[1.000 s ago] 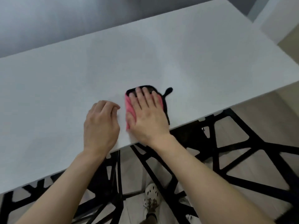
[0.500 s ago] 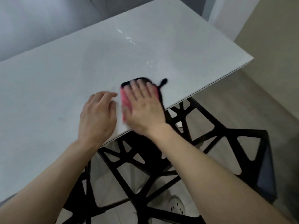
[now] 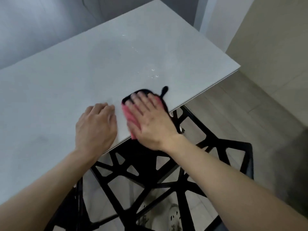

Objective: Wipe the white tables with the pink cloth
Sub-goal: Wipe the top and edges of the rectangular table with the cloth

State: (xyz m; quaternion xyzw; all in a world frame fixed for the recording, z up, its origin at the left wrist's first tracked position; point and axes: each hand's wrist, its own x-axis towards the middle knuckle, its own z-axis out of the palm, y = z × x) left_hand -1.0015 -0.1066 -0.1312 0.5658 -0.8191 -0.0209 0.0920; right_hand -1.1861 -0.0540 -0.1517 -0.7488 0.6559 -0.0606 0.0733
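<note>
A white table [image 3: 83,77] fills the upper left of the head view. The pink cloth [image 3: 129,116], edged in black with a small black hanging loop, lies flat near the table's front edge. My right hand [image 3: 150,119] presses on it with straight, spread fingers and covers most of it. Just left of the cloth, my left hand [image 3: 95,125] rests on the tabletop with its fingers curled under and holds nothing.
A few small droplets or specks [image 3: 154,74] sit on the table beyond the cloth. A black openwork chair [image 3: 166,172] stands under the front edge. The table's right corner [image 3: 238,66] is near a beige wall. My white shoe [image 3: 173,215] shows below.
The view has shifted so the table's right end and corner come into sight. My right hand keeps pressing the cloth beside the front edge, and my left hand stays alongside it.
</note>
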